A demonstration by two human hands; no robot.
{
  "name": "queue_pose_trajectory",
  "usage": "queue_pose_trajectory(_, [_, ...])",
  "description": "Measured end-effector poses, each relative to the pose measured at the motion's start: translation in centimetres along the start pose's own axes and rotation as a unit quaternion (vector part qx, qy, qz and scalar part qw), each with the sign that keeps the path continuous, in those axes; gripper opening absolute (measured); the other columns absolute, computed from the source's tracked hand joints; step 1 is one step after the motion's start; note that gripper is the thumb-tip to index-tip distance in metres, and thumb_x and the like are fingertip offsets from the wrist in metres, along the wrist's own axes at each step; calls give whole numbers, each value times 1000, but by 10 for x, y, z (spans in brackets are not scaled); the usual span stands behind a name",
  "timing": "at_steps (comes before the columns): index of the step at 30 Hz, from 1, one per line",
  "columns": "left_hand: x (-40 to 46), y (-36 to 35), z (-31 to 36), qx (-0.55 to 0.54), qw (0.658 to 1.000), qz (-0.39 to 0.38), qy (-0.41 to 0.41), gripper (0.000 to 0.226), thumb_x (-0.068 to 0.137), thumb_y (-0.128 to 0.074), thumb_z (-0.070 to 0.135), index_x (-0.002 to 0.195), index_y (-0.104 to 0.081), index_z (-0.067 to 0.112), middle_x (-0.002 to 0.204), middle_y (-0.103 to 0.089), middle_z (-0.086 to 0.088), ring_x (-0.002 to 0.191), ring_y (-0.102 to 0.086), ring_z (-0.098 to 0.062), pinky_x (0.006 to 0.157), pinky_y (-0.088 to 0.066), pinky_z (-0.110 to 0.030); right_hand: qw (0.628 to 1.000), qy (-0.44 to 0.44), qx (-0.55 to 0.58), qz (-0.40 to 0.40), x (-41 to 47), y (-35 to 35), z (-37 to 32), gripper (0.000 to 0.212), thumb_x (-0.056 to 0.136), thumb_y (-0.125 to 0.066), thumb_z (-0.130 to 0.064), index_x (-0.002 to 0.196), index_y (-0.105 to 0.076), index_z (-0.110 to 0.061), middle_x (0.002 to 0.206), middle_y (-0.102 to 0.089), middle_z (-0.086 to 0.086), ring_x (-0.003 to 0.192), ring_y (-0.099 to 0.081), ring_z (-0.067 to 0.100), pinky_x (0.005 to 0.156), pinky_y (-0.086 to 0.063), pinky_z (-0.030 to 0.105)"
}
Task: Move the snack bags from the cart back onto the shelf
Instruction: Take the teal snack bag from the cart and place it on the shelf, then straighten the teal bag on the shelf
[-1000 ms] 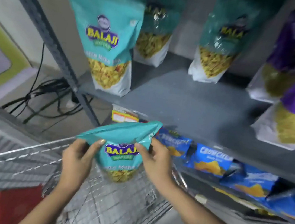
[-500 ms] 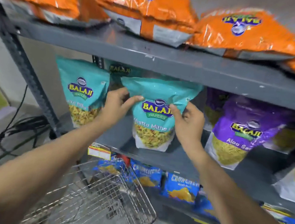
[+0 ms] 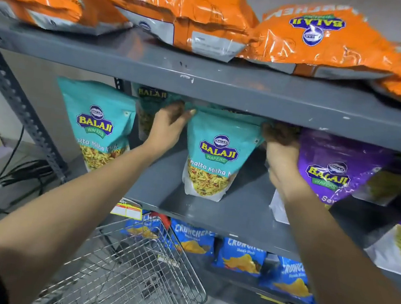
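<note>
Big grey shelf (image 3: pixel 226 87) with the wire cart (image 3: pixel 130 276) parked under it. The teal snack bag (image 3: pixel 215 156) stands upright mid-shelf, left hand (image 3: pixel 170 123) and right hand (image 3: pixel 280 146) each pinching a top corner.

Light falls from above, soft and even, fairly bright on the orange bags (image 3: pixel 190 13), whose wrappers carry white glare. Under the upper shelf (image 3: pixel 226 89) it turns dim: the fingers (image 3: pixel 174 109) sit in its shadow, and the space behind them is dark. Print on the teal bag (image 3: pixel 215 153) just below the fingers reads sharp. Wide-angle bending bows the shelf lines toward the edges, and the purple bags (image 3: pixel 329 171) far right of the fingers go soft
</note>
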State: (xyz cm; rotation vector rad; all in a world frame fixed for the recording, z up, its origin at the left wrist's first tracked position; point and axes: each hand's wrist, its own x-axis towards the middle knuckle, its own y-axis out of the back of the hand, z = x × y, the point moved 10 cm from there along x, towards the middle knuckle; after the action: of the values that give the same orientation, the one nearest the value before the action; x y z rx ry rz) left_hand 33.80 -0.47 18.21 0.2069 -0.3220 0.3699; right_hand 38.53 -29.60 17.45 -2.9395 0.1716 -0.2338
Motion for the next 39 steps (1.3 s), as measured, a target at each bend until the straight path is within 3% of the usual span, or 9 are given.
queue_pose_trajectory(5, [-11,-4,-10,-56,998,-1,8,12,87,-65,31,88,-60,20,65,-66,12,55,-58,-2,53,-45,-26,998,-9,-6,-67,-10,-8,14,14,86,-68,-10,95,-64,-20,92,-73,-4,84,-67,7,80,-55,25])
queue_pose_trajectory(8, [-38,-8,-66,-21,993,-56,105,61,83,-73,32,132,-45,10,127,-60,-4,113,-60,-14,91,-54,-22,975,-66,-110,-181,-27,-18,67,52,80,-74,-8,125,-50,-14,112,-67,-7,102,-64,2,85,-52,15])
queue_pose_trajectory(10, [-66,-23,-110,36,972,-150,178,82,77,-79,33,143,-35,16,140,-50,0,126,-52,-17,103,-48,-33,931,-134,-210,-268,-44,-22,117,75,70,-83,-13,133,-43,-17,125,-60,-10,118,-56,7,98,-47,25])
queue_pose_trajectory(13, [-96,-47,-146,51,948,-233,208,72,78,-79,17,139,-41,18,130,-57,4,113,-58,-8,98,-49,-25,885,-190,-291,-311,-61,-22,176,83,57,-91,-21,122,-40,-28,135,-59,-1,120,-57,15,105,-47,38])
queue_pose_trajectory(17, [-95,-37,-157,65,970,-163,170,50,78,-80,21,124,-59,19,116,-67,5,105,-59,3,84,-45,-13,901,-154,-319,-251,-63,-18,192,84,48,-89,-46,115,-39,-39,126,-64,-6,111,-64,13,99,-54,41])
queue_pose_trajectory(26, [-113,-8,-161,48,975,-148,160,44,81,-76,16,122,-63,16,116,-71,1,105,-66,-1,82,-49,-7,910,-82,-325,-243,-96,-35,172,82,61,-88,-37,127,-40,-29,114,-65,-11,102,-66,11,81,-53,20])
queue_pose_trajectory(31, [-117,-7,-154,43,974,-141,172,39,82,-73,8,118,-62,20,96,-74,27,89,-67,11,78,-51,-6,908,-82,-324,-251,-98,-37,171,87,50,-85,-54,122,-38,-41,119,-68,-11,103,-68,13,90,-59,42])
queue_pose_trajectory(35, [-126,-7,-146,27,972,-140,187,48,84,-73,9,125,-57,26,96,-72,33,91,-66,12,80,-54,-8,907,-84,-330,-247,-100,-37,168,89,52,-86,-53,124,-37,-40,121,-67,-12,107,-67,15,92,-58,42])
queue_pose_trajectory(39, [-137,16,-123,61,986,18,152,54,73,-84,20,120,-57,20,96,-58,14,89,-57,1,72,-44,-4,923,-112,-281,-238,-102,-22,159,103,62,-89,-28,142,-25,-29,119,-54,-3,111,-60,19,91,-52,31])
